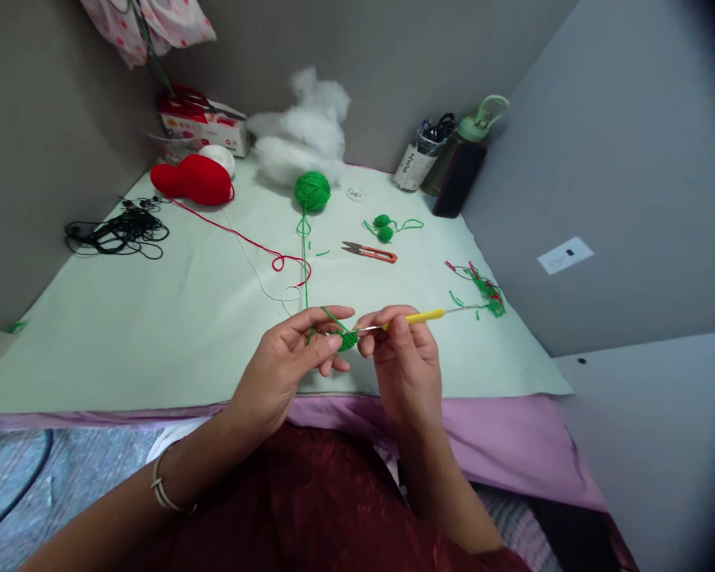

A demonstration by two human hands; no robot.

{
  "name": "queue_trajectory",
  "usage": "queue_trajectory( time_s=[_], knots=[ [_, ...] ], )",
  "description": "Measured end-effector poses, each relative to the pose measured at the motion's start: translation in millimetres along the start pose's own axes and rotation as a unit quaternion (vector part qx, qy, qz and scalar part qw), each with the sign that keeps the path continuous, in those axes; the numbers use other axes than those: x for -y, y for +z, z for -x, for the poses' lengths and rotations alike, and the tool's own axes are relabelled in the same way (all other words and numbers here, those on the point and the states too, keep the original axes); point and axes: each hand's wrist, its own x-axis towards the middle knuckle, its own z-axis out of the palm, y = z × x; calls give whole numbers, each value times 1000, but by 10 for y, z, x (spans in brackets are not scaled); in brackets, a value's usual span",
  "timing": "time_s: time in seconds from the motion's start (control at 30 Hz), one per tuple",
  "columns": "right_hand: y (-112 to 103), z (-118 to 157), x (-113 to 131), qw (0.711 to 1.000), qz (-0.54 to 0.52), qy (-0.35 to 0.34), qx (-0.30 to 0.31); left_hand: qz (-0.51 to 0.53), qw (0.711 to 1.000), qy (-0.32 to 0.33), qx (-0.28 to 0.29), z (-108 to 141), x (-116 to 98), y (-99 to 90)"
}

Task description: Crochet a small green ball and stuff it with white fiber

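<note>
My left hand (pixel 295 353) pinches a small green crochet piece (pixel 349 341) between thumb and fingers. Green yarn passes over its index finger and runs back to a green yarn ball (pixel 313 191). In my right hand (pixel 406 357) is a crochet hook (pixel 420 317) with a yellow handle, gripped between thumb and fingers. The hook's metal tip points left and meets the edge of the green piece; whether it is inside a stitch is too small to tell. Both hands are above the front part of the table.
Orange-handled thread snips (pixel 369 253) lie beyond the hands, near two small green balls (pixel 384 228). Red yarn (pixel 194 180), white stuffing (pixel 303 131) and black cords (pixel 122 229) are left and back. A bottle (pixel 475 127), a phone (pixel 460 179) and yarn scraps (pixel 489 294) are right.
</note>
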Motion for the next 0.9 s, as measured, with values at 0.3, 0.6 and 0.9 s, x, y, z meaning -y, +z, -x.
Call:
queue_trajectory(
  time_s=[0.3,0.6,0.9],
  knots=[
    [-46,81,57,988,130,-82,27,-48,999,9,-6,32,-2,-67],
    [-88,221,-62,798,478,-361,70,50,997,-60,8,9,0,-14],
    [28,113,11,964,201,-175,2,55,996,-65,31,-1,-62,-35]
  ],
)
